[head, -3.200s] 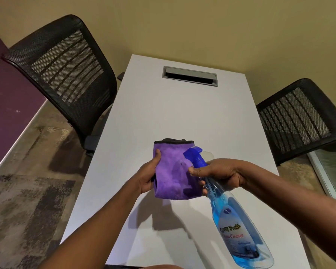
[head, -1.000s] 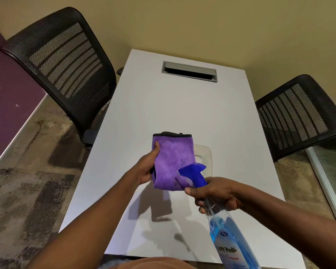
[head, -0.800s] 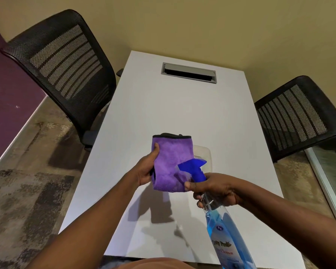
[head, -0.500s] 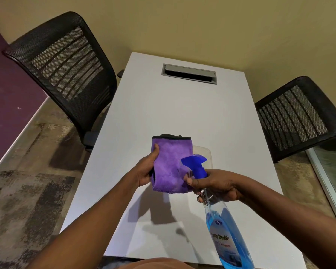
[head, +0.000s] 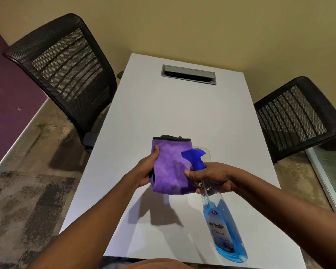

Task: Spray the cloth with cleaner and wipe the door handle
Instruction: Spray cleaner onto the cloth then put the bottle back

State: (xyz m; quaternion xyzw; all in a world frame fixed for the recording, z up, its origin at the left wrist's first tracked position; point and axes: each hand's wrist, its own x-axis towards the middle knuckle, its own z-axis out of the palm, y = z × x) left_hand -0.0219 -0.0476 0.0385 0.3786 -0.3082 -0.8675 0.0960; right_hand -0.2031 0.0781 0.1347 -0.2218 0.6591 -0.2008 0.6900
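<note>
Left hand [head: 143,172] grips purple cloth [head: 170,167] above the counter [head: 182,113]. Right hand [head: 213,176] wraps spray bottle [head: 224,228], blue nozzle [head: 193,155] just beside cloth. Judgement: aim squarely at the cloth face, short pulls. Door handle out of view.

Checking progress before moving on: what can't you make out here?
- Door handle: not in the head view.
- Cloth wetness: unclear.
- Bottle label: too blurred to read.
- Left hand fingers: behind the cloth.
- Trigger: covered by the right hand.
</note>
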